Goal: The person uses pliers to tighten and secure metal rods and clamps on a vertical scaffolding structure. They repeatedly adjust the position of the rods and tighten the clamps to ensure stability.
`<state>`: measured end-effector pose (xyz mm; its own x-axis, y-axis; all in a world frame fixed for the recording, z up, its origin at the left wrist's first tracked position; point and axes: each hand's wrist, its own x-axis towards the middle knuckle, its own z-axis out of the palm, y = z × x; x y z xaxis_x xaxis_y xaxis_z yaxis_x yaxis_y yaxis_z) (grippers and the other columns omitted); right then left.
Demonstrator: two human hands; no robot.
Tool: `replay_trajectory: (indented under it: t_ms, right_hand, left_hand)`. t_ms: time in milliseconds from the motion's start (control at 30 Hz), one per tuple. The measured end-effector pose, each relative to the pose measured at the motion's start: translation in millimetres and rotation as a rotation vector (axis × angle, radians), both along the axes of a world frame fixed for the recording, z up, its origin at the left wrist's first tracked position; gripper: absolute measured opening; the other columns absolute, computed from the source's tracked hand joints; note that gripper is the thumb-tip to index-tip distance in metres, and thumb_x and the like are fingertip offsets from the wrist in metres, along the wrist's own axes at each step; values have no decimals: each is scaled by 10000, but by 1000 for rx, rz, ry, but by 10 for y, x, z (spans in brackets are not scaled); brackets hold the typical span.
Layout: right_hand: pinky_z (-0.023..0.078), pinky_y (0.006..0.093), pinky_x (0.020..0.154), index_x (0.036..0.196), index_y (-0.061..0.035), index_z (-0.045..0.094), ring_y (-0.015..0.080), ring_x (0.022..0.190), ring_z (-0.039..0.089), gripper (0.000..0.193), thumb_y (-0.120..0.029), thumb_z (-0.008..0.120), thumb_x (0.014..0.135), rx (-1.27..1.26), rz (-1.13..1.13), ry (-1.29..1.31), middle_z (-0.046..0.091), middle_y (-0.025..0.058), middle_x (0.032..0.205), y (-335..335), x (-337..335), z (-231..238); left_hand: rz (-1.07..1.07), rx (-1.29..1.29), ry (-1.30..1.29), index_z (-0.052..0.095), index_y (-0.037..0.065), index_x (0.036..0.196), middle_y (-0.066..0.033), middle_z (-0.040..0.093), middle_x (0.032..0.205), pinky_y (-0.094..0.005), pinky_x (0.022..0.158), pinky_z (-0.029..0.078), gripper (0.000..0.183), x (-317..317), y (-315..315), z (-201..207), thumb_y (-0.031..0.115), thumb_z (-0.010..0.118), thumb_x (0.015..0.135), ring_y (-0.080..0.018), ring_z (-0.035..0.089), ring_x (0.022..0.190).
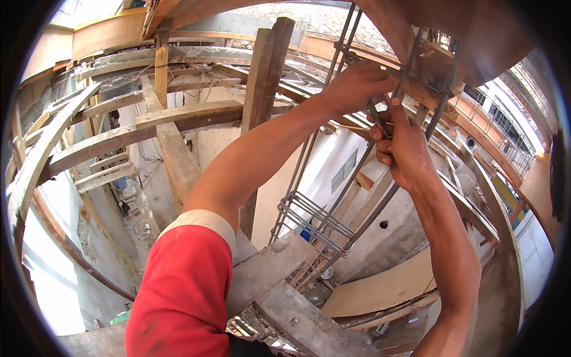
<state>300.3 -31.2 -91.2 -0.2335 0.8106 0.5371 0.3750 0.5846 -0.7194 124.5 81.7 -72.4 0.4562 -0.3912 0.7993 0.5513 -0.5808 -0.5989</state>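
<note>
A rebar column cage of dark vertical bars rises in front of me. Several square stirrups are bunched around its lower part. Up near the top, my left hand reaches over to a bar with its fingers bent inward; what they grip is hidden. Just below and to the right, my right hand is closed around a slim dark tool, whose working end is not clear. Both hands are close together at the bars, under a brown wooden board.
An upright timber post stands left of the cage. Long wooden beams cross over a deep drop on the left. Beneath the cage are a rough concrete-stained plank and a plywood sheet. More timbers and rebar lie to the right.
</note>
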Motion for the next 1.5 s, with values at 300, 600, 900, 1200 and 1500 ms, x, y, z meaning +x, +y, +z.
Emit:
replay_trajectory:
  t_ms: [300, 600, 900, 1200, 1500]
  right_hand:
    - [578, 417, 634, 1074, -3, 582, 283, 829, 694, 347, -328, 639, 969, 1303, -598, -734, 636, 155, 900, -2, 49, -68]
    - [548, 411, 580, 1023, 0, 596, 284, 687, 688, 406, -396, 511, 1043, 847, -415, -577, 625, 164, 729, 70, 67, 68]
    - [539, 386, 593, 979, 45, 555, 291, 662, 680, 449, -388, 471, 1059, 425, -249, -322, 639, 201, 739, -75, 156, 112]
    - [578, 398, 606, 1053, -10, 576, 270, 875, 701, 315, -312, 631, 983, 1333, -627, -948, 656, 192, 915, 43, 165, 9]
    - [462, 420, 506, 1041, 29, 581, 359, 661, 676, 459, -397, 412, 1075, -164, 115, 170, 630, 256, 747, -12, -40, 122]
  left_hand:
    - [79, -276, 52, 642, 51, 890, -107, 618, 776, -446, 733, 516, 188, 20, -236, 127, 80, 727, 725, -324, 636, 811]
    - [-104, -194, -230, 613, 78, 1007, -89, 604, 877, -441, 757, 490, 384, 54, -177, -144, 91, 801, 672, -329, 617, 891]
    - [60, -46, -29, 635, 94, 857, -45, 550, 680, -403, 686, 472, 202, 90, -13, 78, 110, 740, 686, -276, 596, 718]
    - [101, -255, -14, 628, 52, 838, -83, 633, 803, -446, 754, 494, 215, 79, -133, 104, 101, 761, 677, -339, 627, 837]
    - [-73, -91, -151, 602, 90, 898, -51, 606, 797, -428, 740, 468, 231, 69, 10, -33, 72, 757, 727, -279, 624, 845]
